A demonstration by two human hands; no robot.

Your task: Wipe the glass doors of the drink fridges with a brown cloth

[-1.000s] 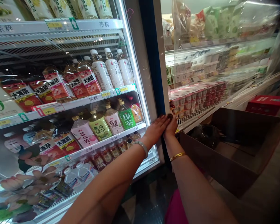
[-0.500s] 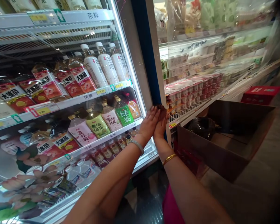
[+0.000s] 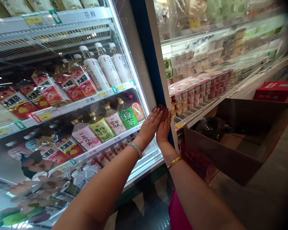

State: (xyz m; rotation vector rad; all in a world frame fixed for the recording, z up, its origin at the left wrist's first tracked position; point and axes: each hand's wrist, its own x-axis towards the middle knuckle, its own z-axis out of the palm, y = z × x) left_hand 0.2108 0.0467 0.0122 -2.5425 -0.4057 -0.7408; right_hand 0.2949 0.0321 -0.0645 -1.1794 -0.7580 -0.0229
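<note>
Stretched out in front of me, my left hand [image 3: 149, 127] and my right hand [image 3: 163, 130] come together beside the dark blue pillar edge [image 3: 154, 76]. Between their fingers sits a small reddish-brown thing [image 3: 163, 112], perhaps a folded cloth; its kind is not clear. Both hands are closed around it, the fingers fairly straight and pressed to its sides. A pale bangle [image 3: 135, 150] rings my left wrist, a gold bracelet [image 3: 174, 162] my right. Close by on the left, a lit glass-front fridge holds a green tea bottle [image 3: 128, 115] and several other drinks.
To the right, an open chilled case [image 3: 201, 110] carries rows of small yogurt cups [image 3: 199, 91]. Before it stands an open cardboard box [image 3: 220, 153] with a dark plastic bag [image 3: 210, 127] inside. A red box [image 3: 275, 90] lies behind. Flower decals [image 3: 45, 182] cover the fridge glass lower left.
My hands have parted slightly, and more of the reddish-brown thing shows between them. My left forearm sits a little further left. The view has shifted slightly.
</note>
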